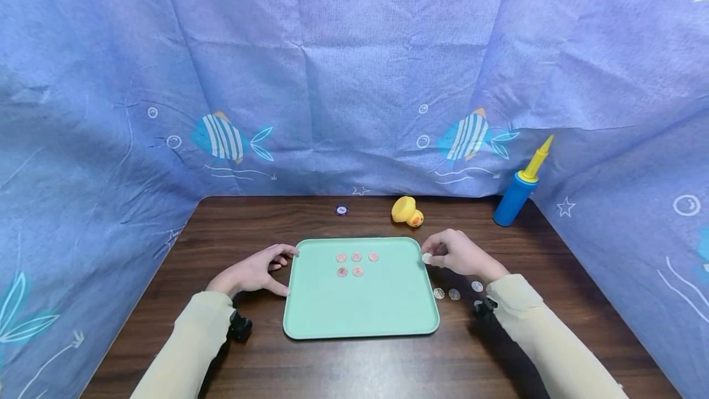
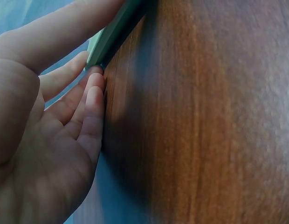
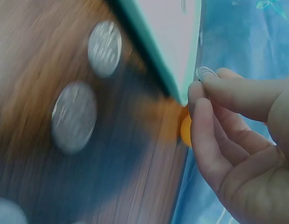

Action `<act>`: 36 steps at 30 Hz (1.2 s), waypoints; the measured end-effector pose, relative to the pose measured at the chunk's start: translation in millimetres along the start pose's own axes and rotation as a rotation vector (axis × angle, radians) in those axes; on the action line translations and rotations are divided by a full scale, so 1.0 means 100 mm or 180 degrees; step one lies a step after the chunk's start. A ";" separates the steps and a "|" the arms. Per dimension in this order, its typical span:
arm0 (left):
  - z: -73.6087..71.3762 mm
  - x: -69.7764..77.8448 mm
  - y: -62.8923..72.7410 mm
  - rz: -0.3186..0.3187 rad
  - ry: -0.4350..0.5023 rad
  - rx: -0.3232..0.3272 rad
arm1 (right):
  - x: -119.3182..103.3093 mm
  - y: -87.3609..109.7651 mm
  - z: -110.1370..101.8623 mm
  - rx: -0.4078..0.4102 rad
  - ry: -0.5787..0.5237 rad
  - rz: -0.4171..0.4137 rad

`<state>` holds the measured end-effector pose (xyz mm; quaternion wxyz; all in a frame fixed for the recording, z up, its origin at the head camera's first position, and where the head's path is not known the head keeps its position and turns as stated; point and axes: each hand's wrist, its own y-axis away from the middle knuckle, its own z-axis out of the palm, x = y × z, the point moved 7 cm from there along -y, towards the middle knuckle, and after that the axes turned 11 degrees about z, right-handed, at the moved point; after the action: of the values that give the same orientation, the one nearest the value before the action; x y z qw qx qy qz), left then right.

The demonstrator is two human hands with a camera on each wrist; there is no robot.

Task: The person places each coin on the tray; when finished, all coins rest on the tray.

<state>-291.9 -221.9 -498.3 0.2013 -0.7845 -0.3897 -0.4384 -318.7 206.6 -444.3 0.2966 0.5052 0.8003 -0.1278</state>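
A mint-green tray [image 1: 365,316] lies on the wooden table, bearing copper coins [image 1: 357,257] in a back row of three and a front row of two. My left hand [image 1: 259,271] rests at the tray's left side, thumb and forefinger spread along the rim; in the left wrist view its fingertips [image 2: 94,93] are right at the tray's edge. Between thumb and fingertips, my right hand [image 1: 456,255] pinches a silver coin [image 3: 206,73] by the tray's right back corner. Several more silver coins [image 3: 74,117] lie on the table, right of the tray and below that hand.
Behind the tray are a dark poker chip [image 1: 341,210] and a yellow rubber duck [image 1: 407,210], tipped over. A blue and yellow hand pump [image 1: 517,193] stands at the back right corner. A blue fish-patterned cloth [image 1: 354,91] hangs behind and beside the table.
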 end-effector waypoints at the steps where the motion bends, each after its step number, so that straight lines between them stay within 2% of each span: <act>1: 0.00 0.00 0.00 0.0011 0.0000 -0.0001 | -0.04 -0.02 0.02 -0.0006 -0.0010 -0.0019; 8: 0.01 -0.03 0.01 -0.0005 0.0024 0.0006 | -0.30 -0.17 0.22 -0.0037 -0.0036 -0.0227; 15: 0.01 -0.03 0.00 -0.0045 0.0071 0.0028 | -0.52 -0.30 0.42 -0.0167 -0.0105 -0.0256; 20: 0.01 -0.04 -0.01 -0.0043 0.0073 0.0032 | -0.65 -0.37 0.54 -0.0270 -0.0106 -0.0378; 28: 0.00 -0.03 -0.01 -0.0038 0.0079 0.0024 | -0.71 -0.43 0.69 -0.0356 -0.0031 -0.0359; 36: 0.00 -0.03 0.00 -0.0037 0.0095 0.0031 | -0.74 -0.46 0.76 -0.0304 0.0035 -0.0445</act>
<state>-292.7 -223.1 -500.4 0.2084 -0.7746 -0.3934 -0.4493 -310.4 93.0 -464.1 0.3064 0.4340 0.8404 -0.1071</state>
